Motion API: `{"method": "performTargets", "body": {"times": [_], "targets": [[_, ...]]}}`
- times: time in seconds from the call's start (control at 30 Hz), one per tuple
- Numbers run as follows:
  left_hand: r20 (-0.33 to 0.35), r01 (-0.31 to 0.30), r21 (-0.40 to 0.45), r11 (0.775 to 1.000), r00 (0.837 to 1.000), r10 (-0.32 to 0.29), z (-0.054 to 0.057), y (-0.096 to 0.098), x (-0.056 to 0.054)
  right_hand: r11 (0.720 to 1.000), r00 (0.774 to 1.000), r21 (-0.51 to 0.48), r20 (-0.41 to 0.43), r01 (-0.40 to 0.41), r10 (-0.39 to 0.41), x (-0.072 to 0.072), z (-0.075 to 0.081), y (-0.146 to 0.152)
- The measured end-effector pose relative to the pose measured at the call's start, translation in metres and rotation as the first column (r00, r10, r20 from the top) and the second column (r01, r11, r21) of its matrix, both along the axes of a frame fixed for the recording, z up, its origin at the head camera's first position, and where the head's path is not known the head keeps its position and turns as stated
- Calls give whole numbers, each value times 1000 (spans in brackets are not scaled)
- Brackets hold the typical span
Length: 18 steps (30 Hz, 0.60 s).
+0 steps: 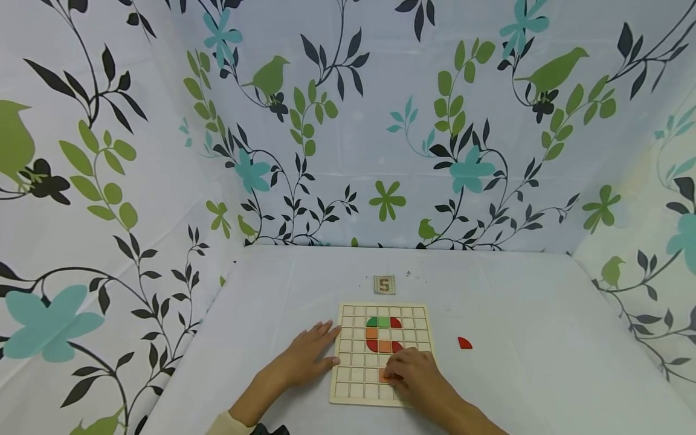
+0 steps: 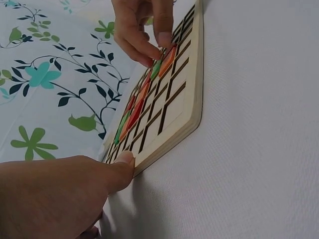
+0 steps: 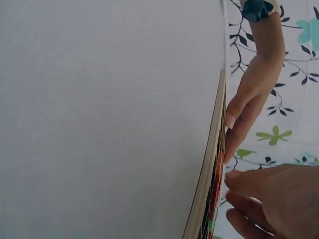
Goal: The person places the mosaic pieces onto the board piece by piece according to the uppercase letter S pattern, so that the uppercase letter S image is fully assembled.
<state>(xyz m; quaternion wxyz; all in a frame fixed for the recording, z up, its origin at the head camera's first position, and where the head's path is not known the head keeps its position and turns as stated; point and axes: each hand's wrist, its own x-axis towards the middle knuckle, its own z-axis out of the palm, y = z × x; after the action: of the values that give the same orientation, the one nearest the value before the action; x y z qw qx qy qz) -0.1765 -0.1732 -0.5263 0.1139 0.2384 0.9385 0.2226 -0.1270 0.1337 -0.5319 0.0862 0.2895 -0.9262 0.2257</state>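
Note:
A pale wooden grid board (image 1: 353,393) lies on the table, with green, orange and red tiles set in some squares. My left hand (image 1: 310,356) touches the board's left edge, fingers stretched out and thumb spread apart. In the left wrist view that thumb (image 2: 124,158) rests on the rim. Over the board's lower right part, my right hand (image 1: 415,377) has its fingers curled down. Its thumb and fingertip pinch a small red tile (image 2: 172,48), mostly hidden, beside an orange tile (image 1: 383,375). A green tile (image 2: 155,69) sits close by these fingertips.
A loose red quarter-round tile (image 1: 464,343) lies on the white table right of the board. Beyond the board's far edge is a small card (image 1: 384,284) with an S-like figure. Patterned cloth (image 1: 348,151) hangs behind and at both sides.

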Motion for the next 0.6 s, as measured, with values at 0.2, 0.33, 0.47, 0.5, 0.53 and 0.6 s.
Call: {"method": "performTargets", "body": {"times": [0.2, 0.33, 0.47, 0.5, 0.53, 0.6], "targets": [[3, 10, 14, 1000, 1000, -10, 2, 1, 1, 980, 982, -50, 14, 191, -191, -11, 9, 26], [9, 6, 8, 1000, 1000, -6, 3, 1, 1, 952, 948, -34, 108, 305, -300, -20, 17, 55], [0, 2, -9, 1000, 1000, -2, 1, 0, 0, 924, 911, 17, 158, 383, -380, -26, 24, 82], [-1, 2, -12, 1000, 1000, -2, 0, 0, -1, 917, 903, 31, 165, 397, -397, -27, 25, 87], [-1, 1, -15, 1000, 1000, -1, 0, 0, -1, 912, 896, 47, 173, 408, -409, -27, 25, 92], [-4, 0, -17, 1000, 1000, 0, -2, -1, -2, 903, 885, 76, 179, 423, -430, -27, 24, 99]]}}
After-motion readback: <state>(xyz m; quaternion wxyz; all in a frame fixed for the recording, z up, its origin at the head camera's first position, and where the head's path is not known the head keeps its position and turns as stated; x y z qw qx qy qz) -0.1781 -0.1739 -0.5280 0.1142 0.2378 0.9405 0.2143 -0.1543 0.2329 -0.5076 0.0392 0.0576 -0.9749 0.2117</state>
